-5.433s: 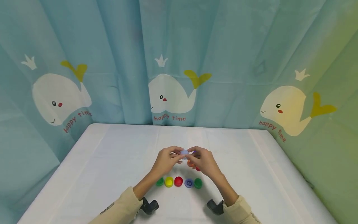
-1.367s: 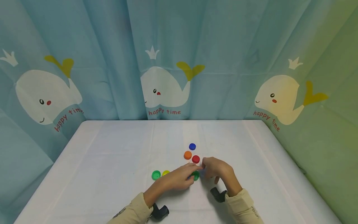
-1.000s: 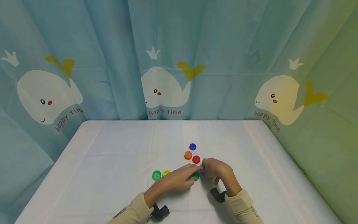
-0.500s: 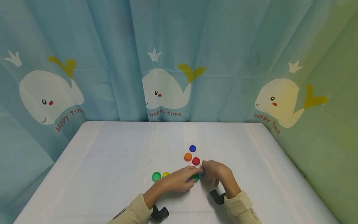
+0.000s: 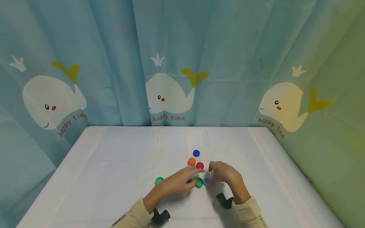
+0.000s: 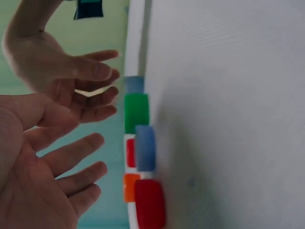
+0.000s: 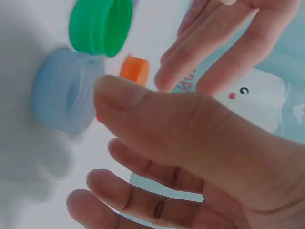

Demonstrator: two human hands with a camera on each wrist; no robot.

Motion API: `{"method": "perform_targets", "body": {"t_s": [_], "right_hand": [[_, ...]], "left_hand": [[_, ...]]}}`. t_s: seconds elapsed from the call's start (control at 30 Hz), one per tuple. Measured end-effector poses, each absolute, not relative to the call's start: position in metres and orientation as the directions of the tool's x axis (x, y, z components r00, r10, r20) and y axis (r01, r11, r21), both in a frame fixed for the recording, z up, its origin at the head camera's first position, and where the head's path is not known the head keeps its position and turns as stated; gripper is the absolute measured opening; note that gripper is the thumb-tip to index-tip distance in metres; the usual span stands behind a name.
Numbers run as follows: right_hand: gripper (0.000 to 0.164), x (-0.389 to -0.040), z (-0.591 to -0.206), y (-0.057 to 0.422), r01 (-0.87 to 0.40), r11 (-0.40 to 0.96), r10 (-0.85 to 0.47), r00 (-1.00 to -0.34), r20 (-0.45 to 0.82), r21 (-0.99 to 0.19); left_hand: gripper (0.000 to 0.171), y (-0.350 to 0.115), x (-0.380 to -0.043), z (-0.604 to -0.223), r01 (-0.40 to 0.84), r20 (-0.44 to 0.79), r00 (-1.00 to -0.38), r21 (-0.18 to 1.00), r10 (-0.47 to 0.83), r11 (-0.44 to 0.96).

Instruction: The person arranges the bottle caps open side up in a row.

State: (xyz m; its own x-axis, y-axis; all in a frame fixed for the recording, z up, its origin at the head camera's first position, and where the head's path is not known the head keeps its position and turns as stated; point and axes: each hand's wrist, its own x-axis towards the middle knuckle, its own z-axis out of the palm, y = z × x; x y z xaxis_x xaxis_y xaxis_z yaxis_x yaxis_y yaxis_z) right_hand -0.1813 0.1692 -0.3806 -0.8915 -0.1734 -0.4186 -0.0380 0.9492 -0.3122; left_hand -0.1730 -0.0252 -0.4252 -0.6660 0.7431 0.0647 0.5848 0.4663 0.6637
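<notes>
My right hand (image 5: 225, 173) hovers with fingers and thumb spread beside a translucent pale blue bottle cap (image 5: 206, 181). That cap lies on its base with its threaded hollow showing (image 7: 66, 90), and the thumb tip overlaps its rim in the right wrist view. Left of it stands a green cap (image 5: 199, 182), hollow side up. My left hand (image 5: 178, 181) is held above the row of caps, fingers extended and holding nothing. Beneath it, the left wrist view shows a blue cap (image 6: 145, 148) and a red cap (image 6: 150, 204), which the hand mostly hides from the head view.
Behind the row lie a red cap (image 5: 200, 165), an orange cap (image 5: 191, 161) and a dark blue cap (image 5: 196, 153). Another green cap (image 5: 159, 180) ends the row at left. Black wrist-camera mounts (image 5: 161, 217) stick out below both wrists. A whale-print curtain (image 5: 233, 63) borders the white table (image 5: 119, 152).
Earlier, both hands held the pale blue cap raised together. It was lowered to the right end of the row, and my right fingers have now let go. Both hands have lifted slightly.
</notes>
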Motion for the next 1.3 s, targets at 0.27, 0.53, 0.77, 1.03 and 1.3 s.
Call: {"method": "perform_targets", "body": {"t_s": [0.27,0.53,0.77,1.03,1.3], "right_hand": [[0.032,-0.186,-0.378,0.176,-0.15,0.946,-0.233,-0.931,-0.28,-0.288],[0.029,-0.211,-0.379,0.179,-0.267,0.915,-0.317,-0.94,-0.129,-0.301],[0.027,-0.242,-0.393,0.18,-0.269,0.891,-0.326,-0.94,-0.101,-0.367],[0.03,-0.278,-0.408,0.181,-0.323,0.86,-0.385,-0.919,-0.087,-0.395],[0.035,-0.291,-0.409,0.172,-0.317,0.855,-0.411,-0.896,-0.166,-0.41]], "left_hand": [[0.044,-0.041,-0.181,-0.408,0.486,0.009,-0.795,0.608,0.606,0.628],[0.049,-0.059,-0.205,-0.386,0.383,-0.026,-0.88,0.551,0.474,0.742],[0.049,-0.043,-0.235,-0.377,0.34,-0.078,-0.889,0.547,0.451,0.765],[0.044,-0.031,-0.28,-0.378,0.396,-0.168,-0.834,0.481,0.526,0.782],[0.037,-0.014,-0.309,-0.383,0.427,-0.21,-0.822,0.387,0.53,0.817]]}}
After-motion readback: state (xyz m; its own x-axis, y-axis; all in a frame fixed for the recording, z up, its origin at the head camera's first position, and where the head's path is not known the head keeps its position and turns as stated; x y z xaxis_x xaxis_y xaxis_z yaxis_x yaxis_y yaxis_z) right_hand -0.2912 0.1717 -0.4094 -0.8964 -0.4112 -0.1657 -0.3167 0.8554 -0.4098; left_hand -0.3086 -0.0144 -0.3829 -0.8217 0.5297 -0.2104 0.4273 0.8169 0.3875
